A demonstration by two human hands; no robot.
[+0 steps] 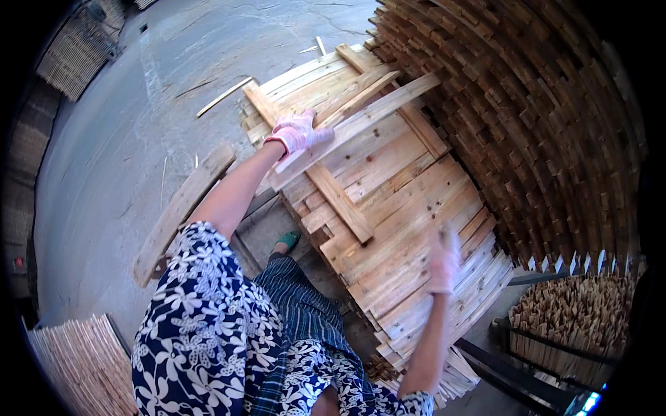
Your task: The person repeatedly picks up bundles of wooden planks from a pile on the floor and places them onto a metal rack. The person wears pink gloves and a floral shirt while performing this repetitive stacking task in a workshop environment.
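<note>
Planked surface [402,215]: left fingers [320,136] splay against a loose board [374,116]; right fingers [442,243] too blurred to tell.

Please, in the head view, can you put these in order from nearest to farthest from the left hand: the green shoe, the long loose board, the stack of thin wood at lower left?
From the left hand:
1. Long loose board: right at the hand, slanting up to the right.
2. Green shoe: below the hand, on the floor.
3. Stack of thin wood: farthest, lower left corner.
</note>
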